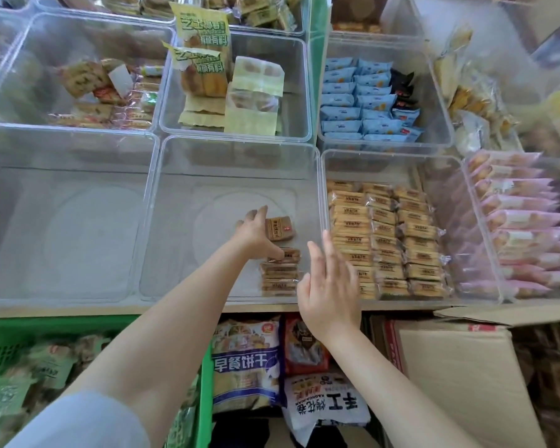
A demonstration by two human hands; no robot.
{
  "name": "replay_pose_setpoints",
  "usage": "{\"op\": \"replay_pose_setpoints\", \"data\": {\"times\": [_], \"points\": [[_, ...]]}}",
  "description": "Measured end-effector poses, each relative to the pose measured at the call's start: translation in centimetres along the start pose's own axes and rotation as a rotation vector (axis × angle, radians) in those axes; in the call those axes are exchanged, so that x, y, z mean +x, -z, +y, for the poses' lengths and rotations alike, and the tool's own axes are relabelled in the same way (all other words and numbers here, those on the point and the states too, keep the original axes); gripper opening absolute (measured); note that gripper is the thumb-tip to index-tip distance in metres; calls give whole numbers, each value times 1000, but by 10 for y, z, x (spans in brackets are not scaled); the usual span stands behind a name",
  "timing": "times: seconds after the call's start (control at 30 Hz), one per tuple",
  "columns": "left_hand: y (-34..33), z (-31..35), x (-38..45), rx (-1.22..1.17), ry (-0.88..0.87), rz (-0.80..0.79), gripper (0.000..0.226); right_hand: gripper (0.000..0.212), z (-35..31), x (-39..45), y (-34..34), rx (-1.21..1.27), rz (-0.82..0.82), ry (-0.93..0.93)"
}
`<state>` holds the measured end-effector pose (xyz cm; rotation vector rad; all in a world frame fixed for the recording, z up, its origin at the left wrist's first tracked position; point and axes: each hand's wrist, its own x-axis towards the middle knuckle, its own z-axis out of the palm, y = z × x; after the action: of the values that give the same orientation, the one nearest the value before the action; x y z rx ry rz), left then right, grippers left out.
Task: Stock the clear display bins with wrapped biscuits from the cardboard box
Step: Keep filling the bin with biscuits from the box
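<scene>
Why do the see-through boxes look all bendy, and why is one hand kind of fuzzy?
In the head view, the wide-angle lens bows the rims of the clear bins, mostly toward the edges; the right hand is smeared by motion blur, while the left hand by the brown biscuit packs looks sharper; the top right corner is washed out and hazy with glare.

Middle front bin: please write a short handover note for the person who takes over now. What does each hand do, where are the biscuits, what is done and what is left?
Left hand: inside the middle front bin, fingers on the brown wrapped biscuits, apparently pinching the top of the row.
Right hand: open, holds nothing, hovering over the bin's front right corner.
Done: one short row of biscuits along the bin's right side, one loose pack lying behind it. The right front bin is already well stocked.
Left: most of the middle bin is bare; the left front bin has nothing in it. The cardboard box stands open below right.
</scene>
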<state>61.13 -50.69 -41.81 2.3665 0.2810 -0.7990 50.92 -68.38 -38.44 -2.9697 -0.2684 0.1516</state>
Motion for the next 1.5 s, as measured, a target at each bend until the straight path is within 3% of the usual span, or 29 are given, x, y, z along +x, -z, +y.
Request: {"op": "replay_pose_setpoints", "data": {"times": [0.13,0.23,0.47,0.57,0.93,1.07,1.23,1.3,1.4,1.5], "points": [[4,5,6,88,-10,-14,109,59,-1,0,0,8,14,-2],[4,8,6,165,-40,2,88,59,-1,-1,1,16,17,2],[3,11,1,6,-146,105,38,58,-1,-1,1,20,5,1],[-1,9,-4,-24,-177,118,34,57,0,-2,0,18,1,-4],[-22,11,-17,199,-144,151,27,58,-2,0,2,14,-2,0],[-26,8,-32,301,-185,203,35,59,-3,1,5,32,-59,5],[-18,28,-64,365,-296,181,30,48,4,-7,42,332,-116,27],[-16,45,-81,327,-280,175,28,36,16,-28,74,491,-55,31],[-28,87,-117,180,-318,306,23,23,53,-73,121,633,213,6],[-55,146,-158,32,-443,432,19,20,111,-112,154,677,457,-194]]}}
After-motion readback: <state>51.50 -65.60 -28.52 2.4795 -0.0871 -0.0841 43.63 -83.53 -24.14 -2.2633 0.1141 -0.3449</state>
